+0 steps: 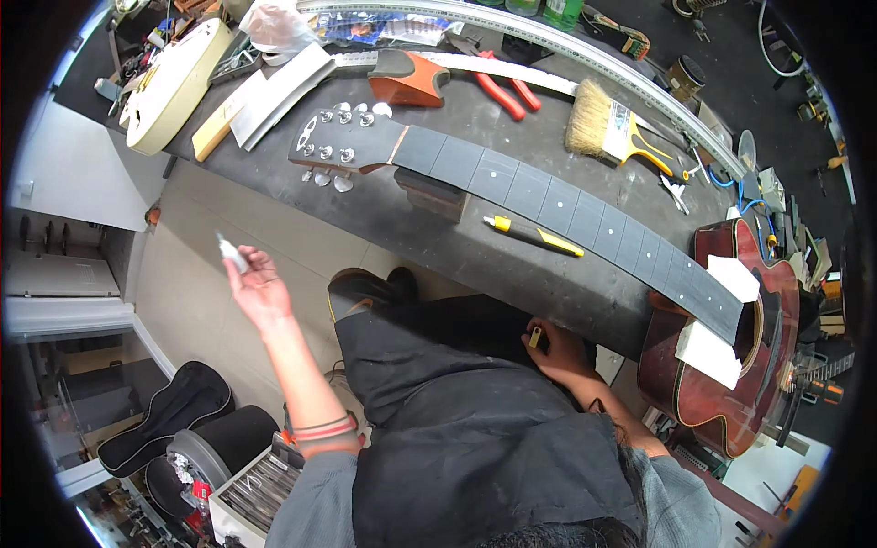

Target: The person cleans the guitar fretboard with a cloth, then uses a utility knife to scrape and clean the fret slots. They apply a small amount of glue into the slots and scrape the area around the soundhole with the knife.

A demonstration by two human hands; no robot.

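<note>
Out to the left, away from the bench, my left hand (263, 285) holds up a small white squeeze bottle (234, 255) with a thin pointed tip. My right hand (559, 354) rests by my lap near the bench's front edge, its fingers curled round a small yellow object (535, 338) whose kind I cannot make out. Across the bench lies a dark red acoustic guitar (667, 365), its headstock (343, 137) to the left. The bare dark fretboard (548, 201) has white sheets (708, 354) beside its body end. A dark block (431, 196) props the neck.
On the black bench (365, 219) lie a yellow-black cutter knife (534, 236), red-handled pliers (501, 91), a wide brush (598, 123) and a wooden neck rest (406, 80). A cream guitar body (178, 87) stands far left. A black case (169, 416) and a toolbox (260, 493) are lower left.
</note>
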